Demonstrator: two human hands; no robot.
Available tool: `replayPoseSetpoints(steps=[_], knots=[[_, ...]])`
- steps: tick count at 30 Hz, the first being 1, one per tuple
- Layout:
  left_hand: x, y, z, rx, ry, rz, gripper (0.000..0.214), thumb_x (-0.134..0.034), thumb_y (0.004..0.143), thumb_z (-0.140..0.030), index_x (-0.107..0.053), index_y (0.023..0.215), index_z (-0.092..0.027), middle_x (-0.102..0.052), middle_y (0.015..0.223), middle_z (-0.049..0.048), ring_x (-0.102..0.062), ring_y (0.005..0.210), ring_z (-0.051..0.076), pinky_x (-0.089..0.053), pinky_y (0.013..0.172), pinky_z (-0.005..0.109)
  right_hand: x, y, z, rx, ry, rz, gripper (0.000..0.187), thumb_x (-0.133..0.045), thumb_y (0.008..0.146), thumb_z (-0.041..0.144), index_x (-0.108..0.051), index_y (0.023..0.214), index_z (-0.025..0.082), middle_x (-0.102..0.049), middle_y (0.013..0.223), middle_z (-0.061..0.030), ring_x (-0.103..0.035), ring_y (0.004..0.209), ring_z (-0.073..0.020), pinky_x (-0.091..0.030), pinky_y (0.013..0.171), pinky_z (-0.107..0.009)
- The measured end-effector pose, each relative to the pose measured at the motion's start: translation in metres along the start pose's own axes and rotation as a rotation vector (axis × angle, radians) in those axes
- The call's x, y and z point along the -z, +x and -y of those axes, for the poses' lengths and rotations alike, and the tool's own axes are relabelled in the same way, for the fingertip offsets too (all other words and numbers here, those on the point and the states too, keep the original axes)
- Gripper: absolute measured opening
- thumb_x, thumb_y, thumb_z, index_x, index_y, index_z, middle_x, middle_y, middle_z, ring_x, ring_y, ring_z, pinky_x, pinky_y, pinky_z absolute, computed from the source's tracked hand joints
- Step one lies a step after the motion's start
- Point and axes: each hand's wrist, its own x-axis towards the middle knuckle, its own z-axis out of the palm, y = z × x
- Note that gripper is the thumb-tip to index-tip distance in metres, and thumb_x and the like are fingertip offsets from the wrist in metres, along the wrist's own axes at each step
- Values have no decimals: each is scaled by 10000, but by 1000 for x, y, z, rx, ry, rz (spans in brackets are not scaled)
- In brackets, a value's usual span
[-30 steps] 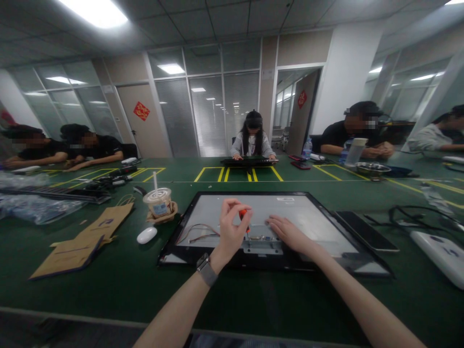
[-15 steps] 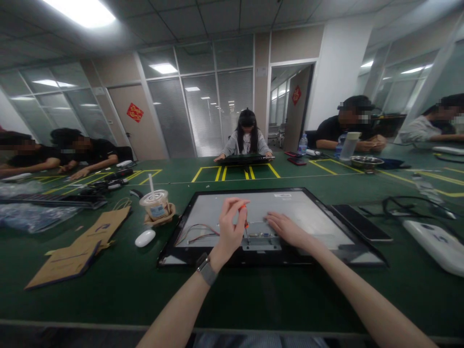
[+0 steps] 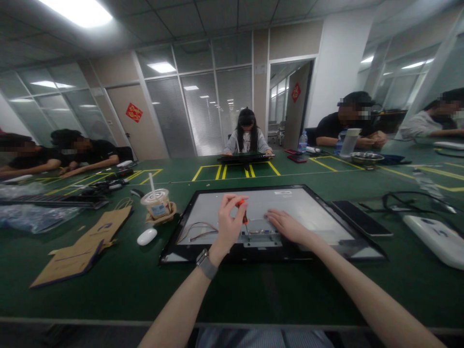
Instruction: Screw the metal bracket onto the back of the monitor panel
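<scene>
Before me lies a flat monitor panel (image 3: 308, 209) with a black frame and a grey metal back. My left hand (image 3: 229, 220), with a watch on the wrist, is closed around the orange handle of a screwdriver (image 3: 243, 212). The screwdriver stands nearly upright, its tip down by a metal bracket (image 3: 263, 240) with connectors near the panel's front edge. My right hand (image 3: 288, 225) rests with fingers outstretched on the panel, just right of the bracket. Thin cables (image 3: 197, 231) lie on the panel left of my left hand.
To the left are a drink cup (image 3: 156, 202), a white mouse-like case (image 3: 147, 237) and a brown paper bag (image 3: 105, 229). A black slab (image 3: 362, 218), black cables (image 3: 406, 198) and a white device (image 3: 435, 237) lie right. Across the table sits a person (image 3: 247, 130); others sit at both sides.
The fingers of my left hand have shifted slightly around the screwdriver handle, and more of the tool shows. My right hand stays on the panel. The view has moved a little.
</scene>
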Motion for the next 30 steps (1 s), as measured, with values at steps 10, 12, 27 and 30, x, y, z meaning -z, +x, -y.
replayPoseSetpoints(steps=[10,12,27,30], knots=[[-1,1,9,95,-89,96,312,-398,1017,-287,-627,1211,-204,-677,1118,83,-641,1006,192,-475,928,342,3,1,3,-18,-23,39,583,-191,1020,390,-591,1353,128,-542,1457,-168,-445,1387,-315,-298,1151,-549],[-2,0,7,99,-109,126,320,-392,1016,-275,-613,1238,-209,-676,1136,82,-646,995,187,-478,927,342,4,1,5,-29,-15,45,587,-192,1021,400,-590,1358,129,-537,1464,-163,-439,1394,-311,-293,1157,-537],[1,0,0,38,-47,66,310,-393,1009,-257,-676,1121,-200,-626,1029,72,-597,941,178,-471,860,317,0,1,0,-8,14,13,582,-201,1022,420,-602,1340,141,-546,1453,-167,-448,1388,-313,-300,1150,-549],[0,-1,0,25,-26,56,243,-478,982,-267,-686,1092,-205,-614,939,51,-589,851,164,-478,800,298,-2,1,-2,-2,3,12,572,-207,1024,412,-596,1344,140,-541,1456,-170,-453,1384,-311,-299,1151,-546]])
